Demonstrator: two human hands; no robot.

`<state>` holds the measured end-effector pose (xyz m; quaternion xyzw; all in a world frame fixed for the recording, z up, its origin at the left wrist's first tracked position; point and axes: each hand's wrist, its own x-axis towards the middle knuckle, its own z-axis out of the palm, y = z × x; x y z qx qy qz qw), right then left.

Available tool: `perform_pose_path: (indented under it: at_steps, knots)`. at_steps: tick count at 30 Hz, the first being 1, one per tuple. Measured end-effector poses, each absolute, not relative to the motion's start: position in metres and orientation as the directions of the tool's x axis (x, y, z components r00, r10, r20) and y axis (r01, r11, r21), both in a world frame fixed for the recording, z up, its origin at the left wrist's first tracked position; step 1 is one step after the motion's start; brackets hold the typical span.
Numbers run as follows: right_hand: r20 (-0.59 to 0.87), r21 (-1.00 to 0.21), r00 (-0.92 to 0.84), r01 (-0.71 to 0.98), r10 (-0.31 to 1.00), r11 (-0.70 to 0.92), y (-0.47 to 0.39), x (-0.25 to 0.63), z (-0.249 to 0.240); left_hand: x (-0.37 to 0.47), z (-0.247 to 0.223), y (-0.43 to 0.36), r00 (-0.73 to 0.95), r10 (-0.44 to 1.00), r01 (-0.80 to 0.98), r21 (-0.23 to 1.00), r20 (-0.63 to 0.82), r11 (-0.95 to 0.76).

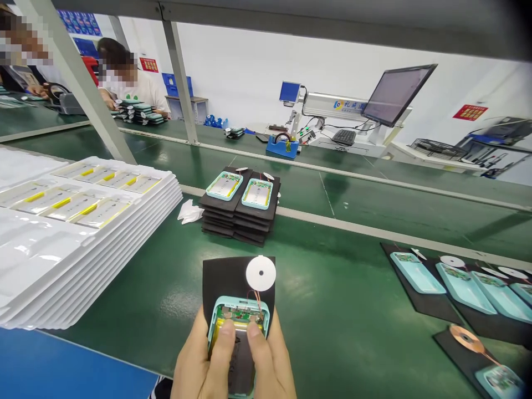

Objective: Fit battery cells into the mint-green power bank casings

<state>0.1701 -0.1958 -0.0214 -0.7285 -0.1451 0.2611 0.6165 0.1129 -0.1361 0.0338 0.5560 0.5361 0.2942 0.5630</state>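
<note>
We hold one mint-green case (238, 332) in both hands over a black foam pad (220, 282) at the near edge of the green conveyor belt (341, 310); our left hand (199, 360) and right hand (272, 363) wrap its sides, both thumbs pressed down on the battery cell (233, 328) seated inside. The circuit board (241, 315) sits at the case's top end, and thin wires run to a white coil disc (260, 273) lying on the pad, so we judge the cell as going in, the case not yet closed. To the right, open cases on black pads (457, 288) lie in a row; ahead, a stack of pads carries two filled cases (241, 191). At left, white blister trays (83, 221) hold more cells. Beyond, a blue tape dispenser (282, 145), a monitor (397, 91), and co-workers (124, 83) at the far bench.
</note>
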Motion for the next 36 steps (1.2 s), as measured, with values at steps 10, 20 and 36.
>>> perform_pose_path:
  at_steps: [10, 20, 36]
  knots:
    - [-0.237, -0.971, 0.794, -0.218, 0.56, -0.102, -0.179, 0.179, -0.004, 0.115, 0.015, -0.128, 0.299, 0.921, 0.199, 0.961, -0.248, 0.194]
    - [-0.181, -0.982, 0.81, -0.179, 0.557, -0.058, -0.18, 0.18, -0.007, 0.112, 0.007, -0.127, 0.324, 0.899, 0.171, 0.953, -0.294, 0.249]
    - [0.004, -0.977, 0.878, 0.104, 0.479, -0.184, -0.196, 0.165, -0.037, 0.105, 0.019, -0.134, 0.21, 0.954, 0.262, 0.952, -0.214, 0.155]
